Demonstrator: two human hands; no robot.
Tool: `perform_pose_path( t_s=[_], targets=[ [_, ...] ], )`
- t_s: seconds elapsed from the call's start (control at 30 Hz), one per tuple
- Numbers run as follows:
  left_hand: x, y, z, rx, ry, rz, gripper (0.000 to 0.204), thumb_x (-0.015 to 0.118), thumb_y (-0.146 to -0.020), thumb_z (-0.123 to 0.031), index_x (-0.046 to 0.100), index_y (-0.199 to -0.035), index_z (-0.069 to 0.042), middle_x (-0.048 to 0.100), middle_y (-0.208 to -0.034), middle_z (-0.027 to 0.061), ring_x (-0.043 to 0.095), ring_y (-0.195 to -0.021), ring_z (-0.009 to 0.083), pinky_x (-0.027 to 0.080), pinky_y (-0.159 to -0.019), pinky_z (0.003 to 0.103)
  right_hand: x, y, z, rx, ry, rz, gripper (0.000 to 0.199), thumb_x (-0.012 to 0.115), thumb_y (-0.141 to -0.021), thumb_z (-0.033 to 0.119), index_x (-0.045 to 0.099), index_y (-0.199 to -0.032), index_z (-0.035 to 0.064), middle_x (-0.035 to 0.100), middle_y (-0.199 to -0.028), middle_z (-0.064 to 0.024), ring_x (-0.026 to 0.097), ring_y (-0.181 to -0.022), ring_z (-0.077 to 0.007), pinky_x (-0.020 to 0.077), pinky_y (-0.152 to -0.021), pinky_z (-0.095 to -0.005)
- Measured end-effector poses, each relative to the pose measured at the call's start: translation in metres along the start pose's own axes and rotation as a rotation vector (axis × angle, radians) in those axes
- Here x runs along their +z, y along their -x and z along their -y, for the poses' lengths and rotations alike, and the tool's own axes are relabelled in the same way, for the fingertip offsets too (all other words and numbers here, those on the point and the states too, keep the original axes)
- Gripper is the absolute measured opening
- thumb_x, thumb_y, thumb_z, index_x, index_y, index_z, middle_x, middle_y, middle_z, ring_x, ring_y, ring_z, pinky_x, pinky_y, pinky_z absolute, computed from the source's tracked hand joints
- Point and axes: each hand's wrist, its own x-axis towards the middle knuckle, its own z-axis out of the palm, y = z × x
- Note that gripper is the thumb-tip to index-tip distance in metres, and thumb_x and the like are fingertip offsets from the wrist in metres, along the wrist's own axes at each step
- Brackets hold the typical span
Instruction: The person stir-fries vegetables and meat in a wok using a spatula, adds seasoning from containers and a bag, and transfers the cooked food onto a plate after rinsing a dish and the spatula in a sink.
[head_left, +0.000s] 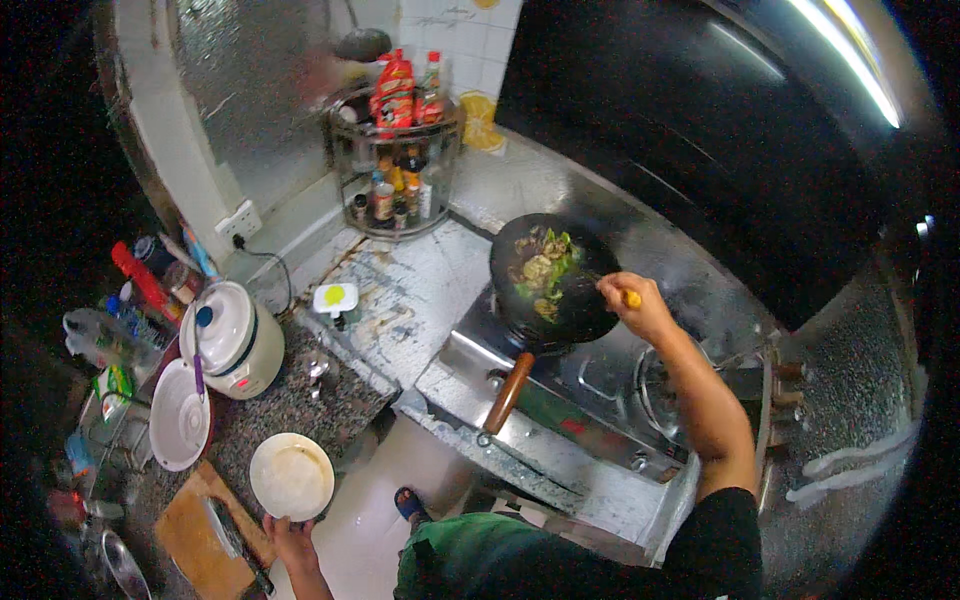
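The wok [577, 312] is sitting on the stove [600, 372], food [545, 268] lying in it; behind it to the left, the rack [400, 132] is standing, bottles [383, 202] filling its lower shelf. Over on the left-hand table [350, 400], the cooker [247, 352] is standing right of the basin [180, 440]. In front, the board [188, 525] is lying under the knife [235, 540], left of the plate [291, 478].

Out at three o'clock it's the right hand [637, 306], fingers [612, 287] curled into a firm, closed grip, and behind it the bare right forearm [706, 400] slants from a bent elbow [730, 475] at four o'clock up toward eleven! Swing round to just past seven and here's the left hand [291, 546], low and well apart from its partner, fingertips gathered in a pinching hold, a short stretch of left forearm [309, 582] rising behind it from the lower edge.
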Motion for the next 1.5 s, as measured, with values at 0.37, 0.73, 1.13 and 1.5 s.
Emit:
perform_pose_path(
  t_s=[0.37, 0.73, 1.13, 1.5],
  targets=[
    [-0.078, -0.083, 0.026, 0.018, 0.103, -0.049, 0.039, 0.054, -0.074, -0.008, 0.04, -0.109, -0.017, 0.055, -0.104, 0.0079, 0.057, -0.081, 0.0236, 0.05, -0.06, 0.034, -0.073, -0.01, 0.029, 0.598, -0.187, -0.132, 0.025, 0.048, -0.086, 0.024, 0.058, -0.082, 0.0017, 0.063, -0.081, -0.0116, 0.057, -0.049, -0.0152, 0.0446, -0.041, -0.0244],
    [-0.096, -0.123, 0.039, 0.034, 0.119, -0.062, 0.038, 0.054, -0.073, -0.006, 0.042, -0.108, -0.014, 0.054, -0.102, 0.008, 0.054, -0.086, 0.0223, 0.048, -0.068, 0.039, -0.058, 0.026, -0.003, 0.555, -0.327, -0.214, 0.022, 0.052, -0.086, 0.026, 0.057, -0.086, 0.0044, 0.064, -0.083, -0.008, 0.059, -0.058, -0.0149, 0.049, -0.049, -0.026],
    [-0.086, -0.164, 0.043, 0.033, 0.043, -0.14, 0.044, 0.051, -0.076, -0.001, 0.036, -0.116, -0.013, 0.048, -0.114, 0.0137, 0.051, -0.1, 0.0329, 0.051, -0.071, 0.047, 0.012, 0.03, 0.027, -0.311, 0.48, 0.238, 0.019, 0.055, -0.074, 0.003, 0.059, -0.093, 0.0011, 0.06, -0.098, -0.0165, 0.057, -0.09, -0.0347, 0.047, -0.077, -0.0367],
    [-0.103, -0.154, 0.024, -0.008, 0.009, 0.009, 0.038, 0.052, -0.079, -0.006, 0.042, -0.115, -0.009, 0.051, -0.111, 0.0127, 0.056, -0.093, 0.0296, 0.048, -0.08, 0.044, -0.046, 0.019, 0.028, 0.381, 0.017, -0.013, 0.022, 0.053, -0.086, 0.024, 0.06, -0.086, 0.0035, 0.06, -0.076, -0.0027, 0.054, -0.062, -0.0096, 0.0421, -0.051, -0.0204]
  ],
)
